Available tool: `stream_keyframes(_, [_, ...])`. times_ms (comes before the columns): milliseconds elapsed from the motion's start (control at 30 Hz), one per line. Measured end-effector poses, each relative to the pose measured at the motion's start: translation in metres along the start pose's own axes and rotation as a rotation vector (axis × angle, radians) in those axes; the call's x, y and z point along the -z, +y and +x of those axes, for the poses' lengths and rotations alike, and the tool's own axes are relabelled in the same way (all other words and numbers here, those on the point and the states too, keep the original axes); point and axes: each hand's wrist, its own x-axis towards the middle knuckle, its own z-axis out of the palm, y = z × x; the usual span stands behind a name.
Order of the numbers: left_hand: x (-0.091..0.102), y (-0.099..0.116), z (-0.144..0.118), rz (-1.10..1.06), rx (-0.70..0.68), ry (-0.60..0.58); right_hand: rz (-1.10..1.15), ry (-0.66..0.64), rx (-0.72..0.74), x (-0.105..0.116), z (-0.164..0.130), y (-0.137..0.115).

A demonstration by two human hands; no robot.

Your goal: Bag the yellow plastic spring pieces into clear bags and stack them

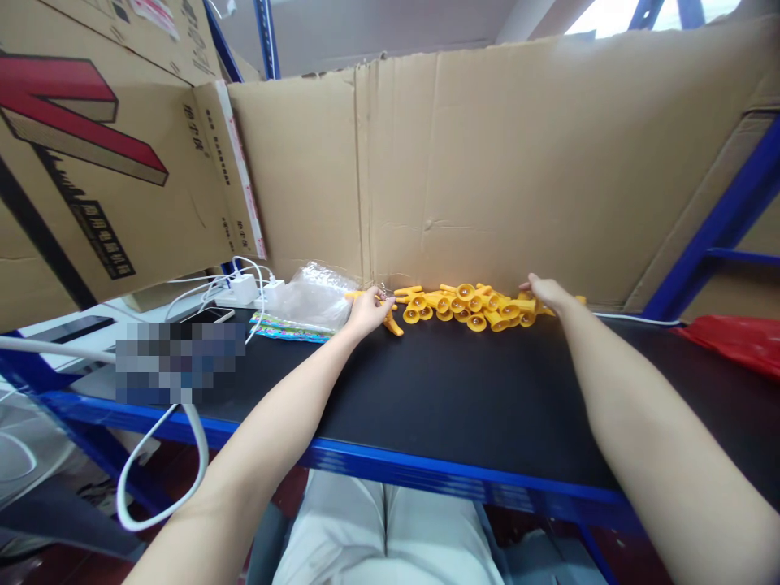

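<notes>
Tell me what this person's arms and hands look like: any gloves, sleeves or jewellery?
Both arms are bare from the bottom edge of the picture to the fingertips: no sleeves show. The left hand and the right hand wear no gloves, and no watch, bracelet or ring is visible. Whether the nails are painted is too small to tell. Below the arms, light grey-white trousers cover the lap.

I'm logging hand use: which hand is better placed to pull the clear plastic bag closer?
Left, probably. The left hand rests at the left end of the yellow plastic parts, right beside the bag; the right hand is at the pile's far end.
</notes>
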Motion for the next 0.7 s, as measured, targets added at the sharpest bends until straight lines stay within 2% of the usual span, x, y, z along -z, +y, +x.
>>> stream_keyframes(133, [0.000,-0.001,0.000,0.102,-0.020,-0.025,-0.017,-0.032,-0.081,0.007,0.003,-0.003])
stream_keyframes(300, [0.003,0.005,-0.002,0.159,0.008,-0.087,-0.041,-0.041,-0.072,0.016,-0.005,-0.009])
stream_keyframes(467, [0.005,0.009,-0.004,0.149,0.021,-0.098,-0.059,-0.098,-0.075,0.015,-0.013,-0.004])
stream_keyframes(700, [0.006,0.013,-0.006,0.049,0.054,-0.110,-0.127,0.023,-0.026,0.029,-0.013,0.000])
